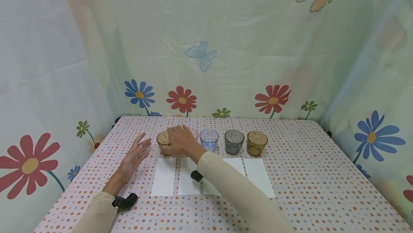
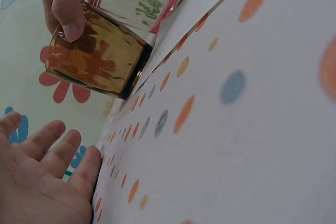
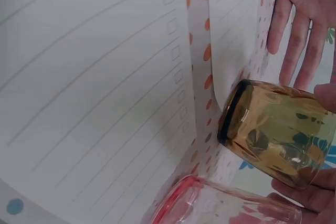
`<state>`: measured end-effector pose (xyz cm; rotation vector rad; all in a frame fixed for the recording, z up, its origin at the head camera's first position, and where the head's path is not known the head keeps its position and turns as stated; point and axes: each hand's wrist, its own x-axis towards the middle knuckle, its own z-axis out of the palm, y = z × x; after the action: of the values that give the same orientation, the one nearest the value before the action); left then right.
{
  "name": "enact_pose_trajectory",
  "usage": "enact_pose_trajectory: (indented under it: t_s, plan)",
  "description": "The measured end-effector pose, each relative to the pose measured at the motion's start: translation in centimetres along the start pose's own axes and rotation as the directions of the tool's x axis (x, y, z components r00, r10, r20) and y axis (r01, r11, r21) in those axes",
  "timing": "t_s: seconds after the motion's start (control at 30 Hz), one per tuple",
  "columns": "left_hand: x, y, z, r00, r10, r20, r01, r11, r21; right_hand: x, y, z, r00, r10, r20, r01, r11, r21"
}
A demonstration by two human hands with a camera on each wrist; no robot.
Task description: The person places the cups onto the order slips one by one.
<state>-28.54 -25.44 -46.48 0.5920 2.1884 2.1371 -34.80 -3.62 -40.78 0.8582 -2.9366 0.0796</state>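
Note:
At the left end of a row of glasses, my right hand (image 1: 182, 140) grips an amber glass (image 1: 163, 138) near its rim. In the left wrist view the thumb lies on the near side of this amber glass (image 2: 100, 56). Its dark base is at or just above the table; I cannot tell which. A pink-based clear glass (image 3: 231, 205) stands beside it, mostly covered by the right hand in the head view. To the left of the amber glass, my left hand (image 1: 133, 156) is held with fingers spread, palm towards the glass, touching nothing.
Further right in the row stand a blue glass (image 1: 209, 141), a grey glass (image 1: 233, 142) and a second amber glass (image 1: 257, 143). Several lined paper sheets (image 1: 164, 177) lie in front, partly under the right forearm. A dotted cloth covers the table (image 1: 322, 190); flowered curtains (image 1: 226, 64) surround it.

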Motion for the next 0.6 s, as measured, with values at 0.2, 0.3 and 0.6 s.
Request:
enact_pose_trajectory:
  t_s: [0.2,0.3,0.6]
  plan:
    - [-0.02,-0.11,-0.01,1.000,-0.001,0.002,0.001,1.000,-0.005,0.45,-0.21,-0.12,1.000,0.007,0.009,-0.007,1.000,-0.008]
    - [-0.02,-0.15,-0.03,1.000,-0.001,0.006,0.001,1.000,-0.012,0.52,-0.42,-0.25,1.000,0.003,0.003,-0.003,1.000,0.017]
    - [-0.16,-0.10,-0.17,1.000,-0.005,-0.001,0.005,1.000,-0.018,0.52,-1.03,-0.53,1.000,0.013,-0.022,-0.011,0.994,0.105]
